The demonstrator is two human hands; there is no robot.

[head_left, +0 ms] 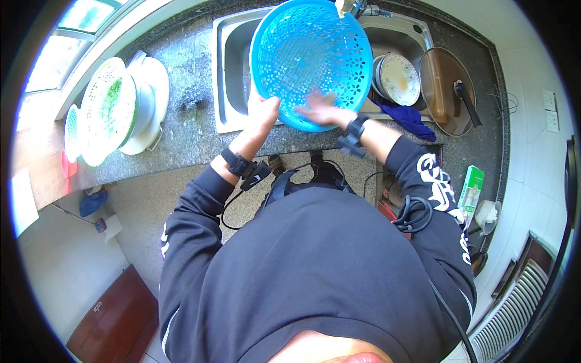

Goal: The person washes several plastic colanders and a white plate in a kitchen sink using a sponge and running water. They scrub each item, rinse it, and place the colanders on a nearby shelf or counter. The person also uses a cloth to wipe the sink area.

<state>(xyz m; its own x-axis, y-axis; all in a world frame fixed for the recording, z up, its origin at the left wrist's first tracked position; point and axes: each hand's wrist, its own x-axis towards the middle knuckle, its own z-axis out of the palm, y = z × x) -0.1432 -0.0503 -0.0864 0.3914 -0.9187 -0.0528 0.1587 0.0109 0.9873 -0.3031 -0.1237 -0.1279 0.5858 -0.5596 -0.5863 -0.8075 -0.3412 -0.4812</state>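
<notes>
A round blue plastic colander [304, 59] with flower-shaped holes is held tilted over the double stainless steel sink [233, 68]. My left hand [263, 109] grips its near-left rim, with the thumb on the inner side. Over the lower inside wall is my right hand [320, 110], blurred by motion. A yellowish patch shows at its fingers, too smeared to tell whether it is a held thing. The faucet [358, 8] stands at the colander's far rim, partly cut off by the frame. Several patterned bowls [399, 79] are stacked in the right basin.
A purple cloth [406, 119] hangs over the sink's front edge. Right of it leans a glass pan lid [447, 93] with a black handle. White and green colanders [109, 109] stand on the left counter, near a red scoop [69, 164]. A green box [472, 188] lies at right.
</notes>
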